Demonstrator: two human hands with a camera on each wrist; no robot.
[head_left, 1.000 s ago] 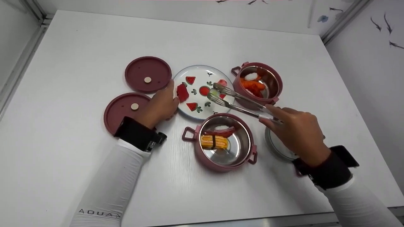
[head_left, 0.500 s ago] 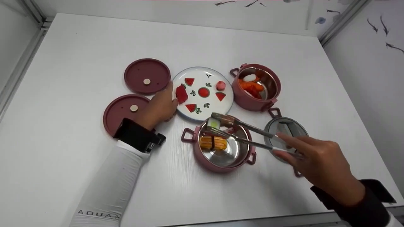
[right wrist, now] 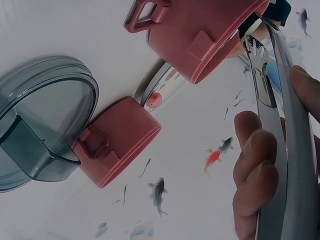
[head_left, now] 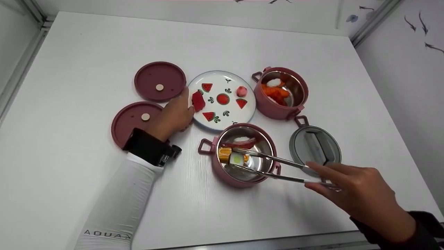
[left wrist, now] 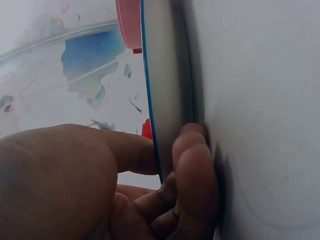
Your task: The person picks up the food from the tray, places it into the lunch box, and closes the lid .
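Note:
My left hand [head_left: 175, 114] grips the left rim of the white watermelon-print plate [head_left: 237, 116], thumb over the edge and fingers beneath, as the left wrist view shows. On the plate lie a dark red block [head_left: 198, 101] and a pink ball-like piece [head_left: 241, 91]. In my right hand [head_left: 360, 194] are metal tongs [head_left: 286, 161], their tips inside the nearer pink pot [head_left: 222, 173]. Between the tips is a white piece with a green centre [head_left: 237, 159], overlapping a yellow dark-banded toy food piece [head_left: 224, 153]. A red-and-white strip [head_left: 239, 143] lies behind them.
A second pink pot [head_left: 277, 111] with orange, red and white pieces stands behind right. Two maroon round lids [head_left: 152, 74] lie left of the plate, one partly under my left forearm. A grey translucent lid with handle [head_left: 305, 147] lies by my right hand.
The tongs have carried the white-green piece from the plate down into the nearer pot, my right hand shifting right and toward me. My left hand stays on the plate's rim.

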